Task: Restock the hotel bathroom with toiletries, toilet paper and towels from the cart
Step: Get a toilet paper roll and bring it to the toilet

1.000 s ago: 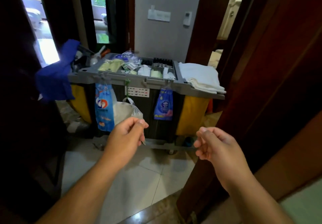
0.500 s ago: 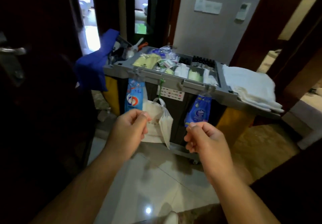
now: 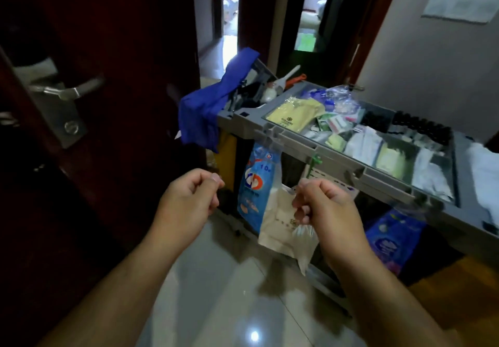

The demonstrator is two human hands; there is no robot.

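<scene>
- Grey plastic cart (image 3: 294, 139) stands ahead and to the right on a glossy tiled floor (image 3: 216, 298), beside a dark wooden door (image 3: 113, 36) with a metal handle (image 3: 67, 90).
- Its top tray holds the toiletries (image 3: 364, 144) in compartments: a yellow packet (image 3: 294, 116) at the left, white and pale-green sachets in the middle, and a row of dark bottles (image 3: 421, 130) along the far edge.
- White towels (image 3: 486, 171) lie folded on the right end of the cart top, partly cut off by the frame edge.
- A blue cloth (image 3: 205, 114) drapes over the cart's left end.
- Hanging from the near rim: a blue-and-white pouch (image 3: 256, 182), a beige bag (image 3: 278, 228) on a green hook (image 3: 316, 161), and a blue pack (image 3: 391, 244) further right.
- The left hand (image 3: 189, 201) is raised in front of the cart's left corner, apart from it, fingers curled into a loose fist with the thumb pressed on the forefinger; nothing shows in the grip.
- The right hand (image 3: 326, 206) is raised near the left one, fingers curled tight, directly in front of the beige bag's top; whether it pinches the bag or only overlaps it I cannot tell.
- Neither hand touches the tray or the towels.
</scene>
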